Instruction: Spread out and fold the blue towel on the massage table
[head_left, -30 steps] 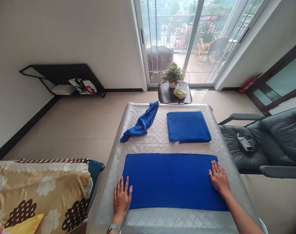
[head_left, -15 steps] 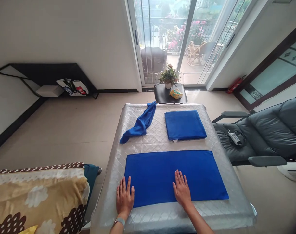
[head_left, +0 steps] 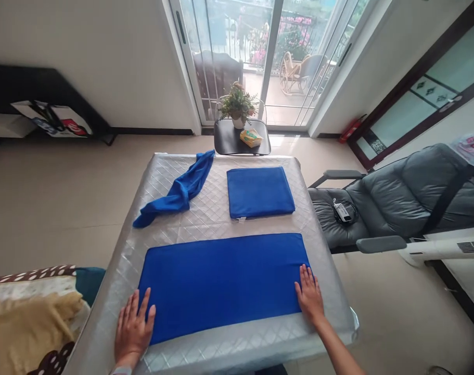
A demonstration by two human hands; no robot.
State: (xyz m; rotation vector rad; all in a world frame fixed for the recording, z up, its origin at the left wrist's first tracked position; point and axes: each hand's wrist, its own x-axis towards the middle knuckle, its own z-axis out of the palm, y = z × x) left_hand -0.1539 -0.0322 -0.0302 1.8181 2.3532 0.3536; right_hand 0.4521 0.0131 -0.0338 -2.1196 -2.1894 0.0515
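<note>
- Left hand: palm down, fingers extended and slightly parted, resting over the left edge of the flat blue cloth; it grips nothing.
- Crumpled blue cloth: twisted, lying diagonally on the far left part of the silver-covered table.
- Flat blue cloth: spread on the near part of the table, between the hands. Its long axis runs crosswise, left to right, the right end slightly farther from the wearer; the surface looks nearly free of creases.
- Folded blue cloth: a compact rectangle beyond the flat one, apart from it, right of centre.
- Right hand: flattened, fingers extended and pointing away, holding nothing. Half a second ago it lay near the cloth's middle; it now rests at the right edge, which suggests a smoothing stroke along the length.
</note>
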